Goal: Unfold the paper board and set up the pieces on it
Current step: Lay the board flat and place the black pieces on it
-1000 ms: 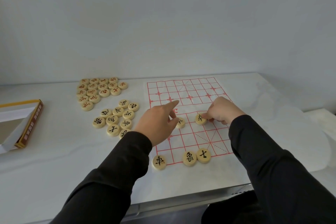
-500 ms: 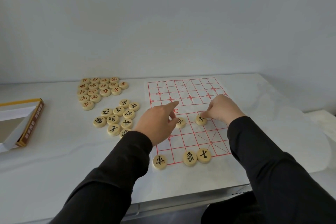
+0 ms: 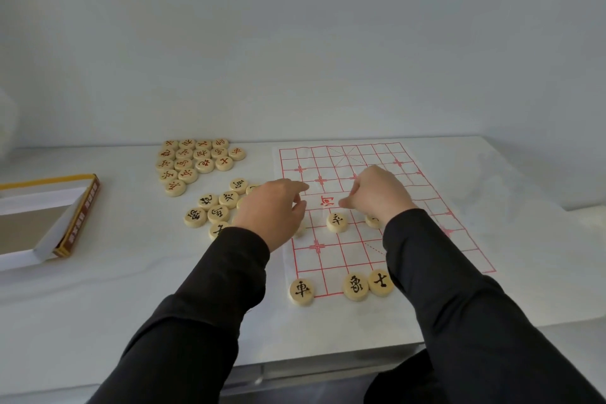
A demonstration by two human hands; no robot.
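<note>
I find the board [image 3: 334, 161] spread flat on the table [image 3: 131, 289], right of centre. Three near pieces [image 3: 355, 287] sit along its near edge; a mid piece [image 3: 337, 221] stands mid-board. The left hand [image 3: 272, 210] hovers at the board's left edge, fingers loosely bent, nothing seen in them. The right hand [image 3: 377, 193] is curled over mid-board; whether it pinches anything, I cannot tell. Loose pieces [image 3: 213, 210] lie left of the board.

Paper board [image 3: 341, 252] flat on desk [image 3: 131, 289], right of centre. Row of three pieces [image 3: 355, 287] along board's near edge; single piece [image 3: 337, 222] mid-board. Left of board, far cluster [image 3: 193, 162] behind near cluster [image 3: 213, 210]. Box [image 3: 75, 216] at desk's left edge, well apart.
</note>
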